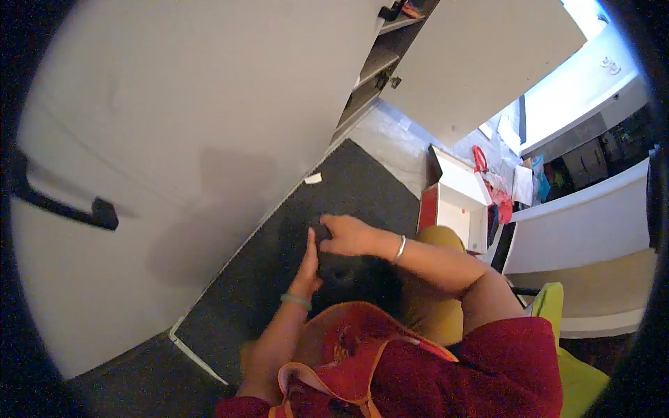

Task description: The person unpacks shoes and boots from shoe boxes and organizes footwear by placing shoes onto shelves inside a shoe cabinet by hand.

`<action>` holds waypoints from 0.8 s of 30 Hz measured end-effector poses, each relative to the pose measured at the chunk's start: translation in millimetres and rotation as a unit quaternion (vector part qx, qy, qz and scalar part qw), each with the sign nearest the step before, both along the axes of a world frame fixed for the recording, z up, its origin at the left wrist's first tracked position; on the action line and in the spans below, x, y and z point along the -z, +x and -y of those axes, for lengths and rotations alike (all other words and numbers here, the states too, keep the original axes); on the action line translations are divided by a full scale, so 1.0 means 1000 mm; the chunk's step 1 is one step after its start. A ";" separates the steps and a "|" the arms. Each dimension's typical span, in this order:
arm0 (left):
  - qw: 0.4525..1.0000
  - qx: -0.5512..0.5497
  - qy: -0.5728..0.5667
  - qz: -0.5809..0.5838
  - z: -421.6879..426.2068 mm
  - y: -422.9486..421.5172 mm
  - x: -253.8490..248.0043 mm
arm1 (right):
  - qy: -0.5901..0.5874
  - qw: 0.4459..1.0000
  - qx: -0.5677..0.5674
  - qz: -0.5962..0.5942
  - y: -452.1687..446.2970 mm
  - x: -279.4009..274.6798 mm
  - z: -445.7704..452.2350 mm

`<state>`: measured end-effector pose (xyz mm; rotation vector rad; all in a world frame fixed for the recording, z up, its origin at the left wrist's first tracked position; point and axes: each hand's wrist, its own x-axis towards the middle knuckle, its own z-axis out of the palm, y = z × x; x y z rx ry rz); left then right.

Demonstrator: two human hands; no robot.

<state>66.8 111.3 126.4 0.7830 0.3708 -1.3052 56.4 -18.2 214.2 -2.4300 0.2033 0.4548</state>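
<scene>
My left hand (pixel 307 266), with a green bangle at its wrist, presses its fingers against a small dark object (pixel 321 233). From the other side my right hand (pixel 348 235), below a silver bangle, closes round the same object. Its dark colour blends with the mat behind, so I cannot make out what kind of thing it is. Both hands are close together above a dark grey mat (pixel 362 182). A small white scrap (pixel 313 179) lies on the mat, just beyond the hands.
A large pale door panel (pixel 174 104) with a black handle (pixel 66 205) fills the left. A cabinet door (pixel 481 63) stands ajar above. An open red and white box (pixel 456 209) sits at right, near bags (pixel 502 198). A green chair (pixel 568 348) is behind me.
</scene>
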 end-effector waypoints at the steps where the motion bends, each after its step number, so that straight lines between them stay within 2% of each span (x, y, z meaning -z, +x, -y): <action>1: 0.997 -0.023 -0.040 -0.061 0.001 -0.005 -0.001 | 0.003 1.000 -0.023 0.019 -0.003 0.010 0.002; 2: 0.997 -0.016 -0.043 -0.054 0.001 -0.011 -0.005 | 0.005 0.998 -0.042 0.038 -0.009 0.019 0.005; 4: 0.997 -0.064 -0.045 -0.026 -0.002 -0.022 -0.025 | -0.107 0.990 -0.087 -0.025 -0.017 0.005 -0.009; 5: 0.998 -0.042 -0.037 -0.030 -0.001 -0.026 -0.019 | -0.111 0.984 -0.142 0.001 -0.027 0.013 -0.010; 6: 0.998 -0.045 -0.021 -0.038 -0.002 -0.029 -0.008 | -0.100 0.988 -0.114 -0.010 -0.035 0.012 -0.007; 9: 0.999 0.013 0.005 -0.047 -0.003 -0.030 0.028 | -0.092 0.983 -0.162 -0.003 -0.056 0.003 0.002; 10: 0.999 0.029 0.012 -0.031 -0.002 -0.033 0.035 | -0.086 0.987 -0.136 -0.016 -0.063 0.004 0.005; 11: 0.999 0.037 0.006 -0.017 0.002 -0.030 0.019 | -0.085 0.986 -0.145 -0.013 -0.067 0.002 0.007; 16: 0.990 0.129 0.010 -0.059 0.006 -0.036 0.031 | -0.085 0.984 -0.158 -0.021 -0.091 -0.009 0.014; 18: 0.984 0.170 -0.010 -0.047 0.018 -0.034 0.024 | -0.084 0.982 -0.152 -0.073 -0.094 -0.010 0.019; 20: 0.981 0.179 0.050 0.047 0.026 -0.039 0.010 | -0.084 0.985 -0.139 -0.054 -0.101 -0.014 0.025; 23: 0.977 0.212 0.037 -0.003 0.043 -0.039 0.014 | -0.112 0.987 -0.116 -0.013 -0.108 -0.020 0.033; 24: 0.975 0.216 0.043 0.002 0.049 -0.040 0.034 | -0.142 0.985 -0.101 0.013 -0.110 -0.024 0.040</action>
